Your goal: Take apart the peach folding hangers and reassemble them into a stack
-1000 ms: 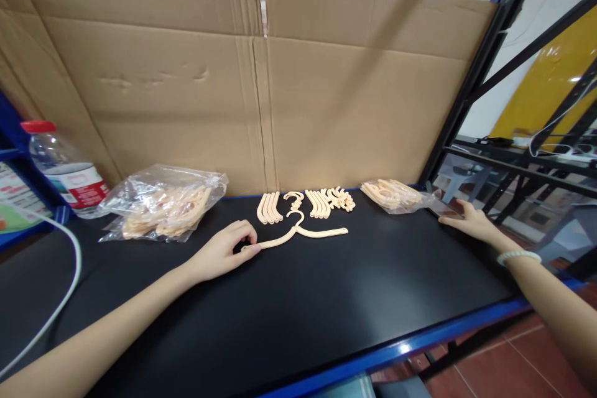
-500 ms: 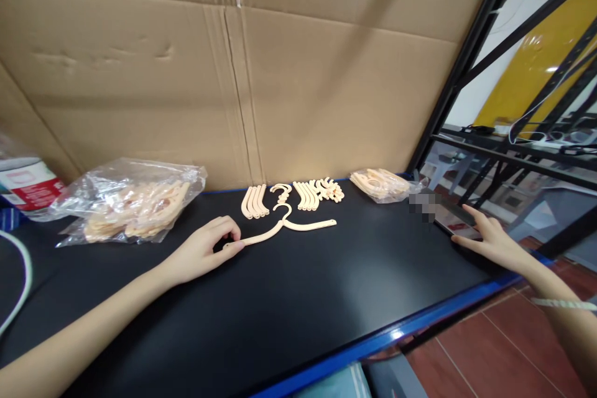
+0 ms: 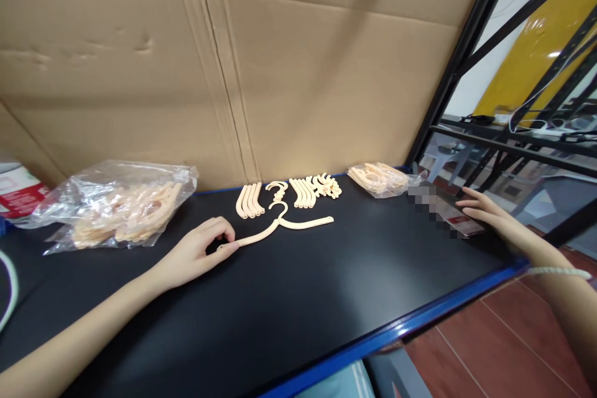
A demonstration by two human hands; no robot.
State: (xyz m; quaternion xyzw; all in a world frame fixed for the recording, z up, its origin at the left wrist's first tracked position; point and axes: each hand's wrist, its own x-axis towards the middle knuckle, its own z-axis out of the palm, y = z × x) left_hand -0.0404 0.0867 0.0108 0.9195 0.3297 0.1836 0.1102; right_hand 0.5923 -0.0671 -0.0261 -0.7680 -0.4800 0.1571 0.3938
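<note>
My left hand pinches the left end of a cream-coloured clothes hanger lying flat on the black table, its hook pointing away from me. Behind the hanger are a row of curved hanger arms, some loose hooks, a second row of arms and a heap of small cream pieces. At the right, my right hand has its fingers stretched out beside a phone, part of which is blurred out. Whether its fingertips touch the phone I cannot tell.
A clear plastic bag of cream parts lies at the left, and a smaller one at the back right. A cardboard sheet stands behind the table. A red-and-white container and a pale cable are far left.
My right hand has drawn back to the right, uncovering more of the phone. The left hand keeps its pinch on the hanger. The camera view has shifted slightly.
</note>
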